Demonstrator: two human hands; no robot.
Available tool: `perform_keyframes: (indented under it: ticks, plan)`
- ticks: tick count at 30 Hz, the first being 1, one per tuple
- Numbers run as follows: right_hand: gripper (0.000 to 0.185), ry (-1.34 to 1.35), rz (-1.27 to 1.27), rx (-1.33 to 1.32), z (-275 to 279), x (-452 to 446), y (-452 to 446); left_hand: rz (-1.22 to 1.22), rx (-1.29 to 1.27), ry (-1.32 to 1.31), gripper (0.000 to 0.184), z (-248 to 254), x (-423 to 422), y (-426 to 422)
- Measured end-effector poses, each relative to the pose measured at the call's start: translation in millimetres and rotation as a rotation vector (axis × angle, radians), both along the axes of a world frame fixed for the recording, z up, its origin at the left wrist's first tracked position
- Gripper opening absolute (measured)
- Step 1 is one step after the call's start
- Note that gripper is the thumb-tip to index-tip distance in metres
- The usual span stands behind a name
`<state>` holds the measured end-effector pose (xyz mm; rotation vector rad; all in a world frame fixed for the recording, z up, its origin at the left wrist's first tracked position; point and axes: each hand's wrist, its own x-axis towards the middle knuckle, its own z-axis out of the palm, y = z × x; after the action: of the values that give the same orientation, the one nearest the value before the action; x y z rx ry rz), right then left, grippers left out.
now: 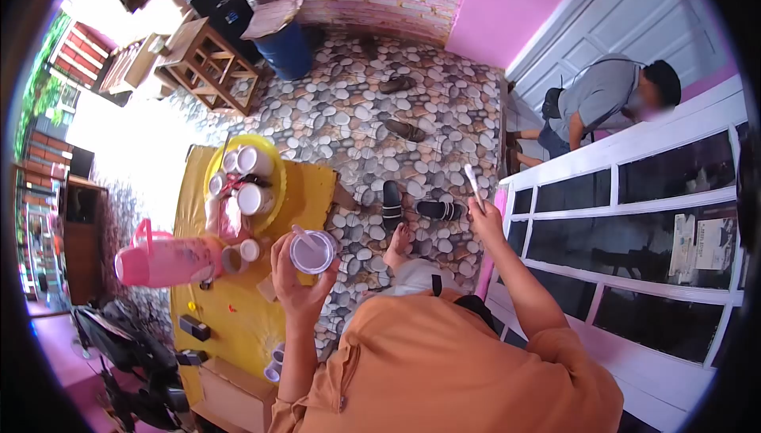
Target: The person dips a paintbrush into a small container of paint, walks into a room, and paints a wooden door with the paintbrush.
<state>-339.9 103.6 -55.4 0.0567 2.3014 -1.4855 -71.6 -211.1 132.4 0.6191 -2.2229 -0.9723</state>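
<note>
Near the middle, my left hand [297,289] is wrapped round a small clear cup [311,253] with pale lilac contents and a light stick or spoon leaning in it. The cup is upright, beside the yellow table. On the right, my right hand [484,217] is closed round a slim brush [473,182] with a pale tip pointing up and away. That hand is close to the white-framed window panel [571,193] with dark panes. The brush does not touch the frame.
On the yellow table [238,318] are a yellow basin [279,195] with cups, a pink jug [170,258] and a cardboard box [234,397]. Black sandals [438,210] lie by my foot. Another person [598,96] bends behind the panel. A blue bin [287,56] stands farther back.
</note>
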Motion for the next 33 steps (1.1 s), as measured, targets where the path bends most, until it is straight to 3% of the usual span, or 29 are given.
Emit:
perform_keyframes:
  ticks: [2, 7, 9, 12, 17, 21, 25, 33]
  plan:
    - [0.033, 0.048, -0.044, 0.049, -33, -13, 28, -0.038, -0.018, -0.011, 0.066, 0, -31, -8]
    - [0.033, 0.06, -0.127, 0.176, -27, -41, 42, -0.101, -0.063, -0.052, 0.068, 3, -105, -21]
    - [0.034, 0.058, -0.195, 0.14, -27, -52, 42, -0.105, 0.052, 0.011, 0.069, -1, -134, -23]
    - [0.039, 0.094, -0.122, 0.22, -19, -69, 50, -0.16, 0.057, -0.003, 0.07, -1, -169, -22]
    - [0.039, 0.12, -0.245, 0.172, -6, -76, 61, -0.28, 0.123, -0.016, 0.07, -5, -217, -17]
    - [0.037, 0.116, -0.371, 0.091, -22, -67, 73, -0.344, 0.036, -0.025, 0.072, -3, -258, -13]
    - [0.036, 0.166, -0.405, 0.208, -19, -66, 84, -0.509, 0.043, -0.027, 0.066, -10, -303, -18]
    - [0.037, 0.129, -0.552, 0.212, -3, -120, 64, -0.591, -0.053, 0.008, 0.068, -15, -415, -36]
